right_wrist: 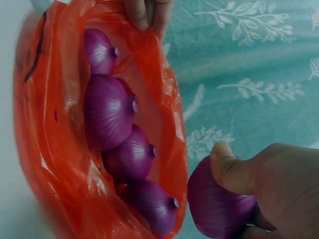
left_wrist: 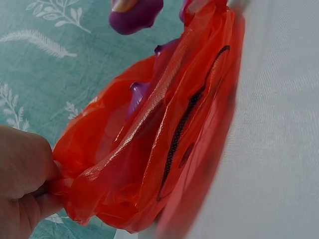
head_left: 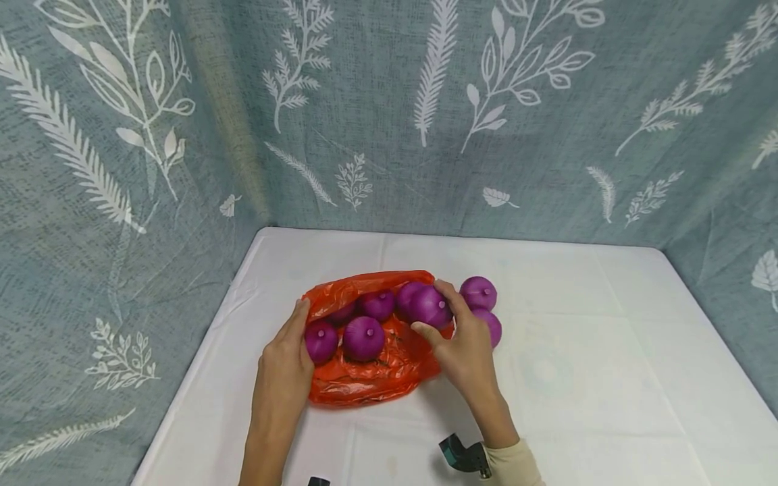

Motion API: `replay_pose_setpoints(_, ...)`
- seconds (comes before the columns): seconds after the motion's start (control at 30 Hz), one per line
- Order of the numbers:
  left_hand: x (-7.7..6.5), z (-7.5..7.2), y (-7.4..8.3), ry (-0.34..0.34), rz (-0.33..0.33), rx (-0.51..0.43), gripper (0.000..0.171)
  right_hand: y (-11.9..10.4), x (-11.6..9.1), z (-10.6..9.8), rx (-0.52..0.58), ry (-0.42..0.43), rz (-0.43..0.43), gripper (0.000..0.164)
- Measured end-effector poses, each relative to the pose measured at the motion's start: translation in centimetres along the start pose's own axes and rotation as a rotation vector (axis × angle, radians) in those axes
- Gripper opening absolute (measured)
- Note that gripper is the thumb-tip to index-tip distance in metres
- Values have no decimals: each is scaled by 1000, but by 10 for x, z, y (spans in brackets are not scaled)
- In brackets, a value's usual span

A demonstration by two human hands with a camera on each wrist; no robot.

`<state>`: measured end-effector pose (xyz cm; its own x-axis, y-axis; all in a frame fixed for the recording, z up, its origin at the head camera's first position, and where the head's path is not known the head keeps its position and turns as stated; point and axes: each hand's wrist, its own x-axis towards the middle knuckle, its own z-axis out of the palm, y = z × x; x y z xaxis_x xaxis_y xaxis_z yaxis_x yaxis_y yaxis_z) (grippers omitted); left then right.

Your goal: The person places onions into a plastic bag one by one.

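A crinkled red plastic bag [head_left: 379, 381] lies on its side with its mouth spread, and several purple onions [head_left: 363, 338] sit inside it. My left hand [head_left: 284, 368] pinches the bag's rim at its left end; the left wrist view shows the plastic gathered between the fingers. An onion [head_left: 430, 308] is held between the thumb and fingers of my right hand [head_left: 467, 351], over the right side of the bag's mouth. The right wrist view shows this held onion [right_wrist: 214, 199] just outside the rim, beside the onions [right_wrist: 109, 112] in the bag.
Two loose onions [head_left: 478, 293] rest on the white-covered table [head_left: 595, 364], just right of the bag and partly behind my right hand. Blue-green cloth [head_left: 377, 121] with white leaf prints hangs behind the table and along both sides. A black wrist device [head_left: 464, 455] shows by the right sleeve.
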<state>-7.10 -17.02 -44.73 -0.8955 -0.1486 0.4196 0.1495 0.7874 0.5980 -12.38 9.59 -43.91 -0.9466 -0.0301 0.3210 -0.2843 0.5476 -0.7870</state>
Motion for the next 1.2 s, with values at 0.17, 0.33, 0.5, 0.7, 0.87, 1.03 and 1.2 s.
replay_pose_setpoints(0.17,0,0,-1,-1,-2,-3,64,0,-3,7,-6,-25,-18,76)
replay_pose_setpoints(0.33,0,0,0,-9,-12,-4,63,1,-6,15,-20,-48,-26,78)
replay_pose_setpoints(0.5,0,-1,1,-18,-28,-5,62,1,-8,21,-37,-73,-27,76)
replay_pose_setpoints(0.7,1,-2,2,-19,-31,-19,62,2,-9,26,-50,-113,-29,77)
replay_pose_setpoints(0.87,1,-3,2,-23,-29,-18,63,3,-10,30,-51,-140,-41,77)
replay_pose_setpoints(1.03,1,-3,1,-23,-26,-12,63,5,-11,34,-64,-158,-61,76)
replay_pose_setpoints(1.2,0,-4,0,-18,-17,-11,62,9,-14,37,-72,-172,-84,76)
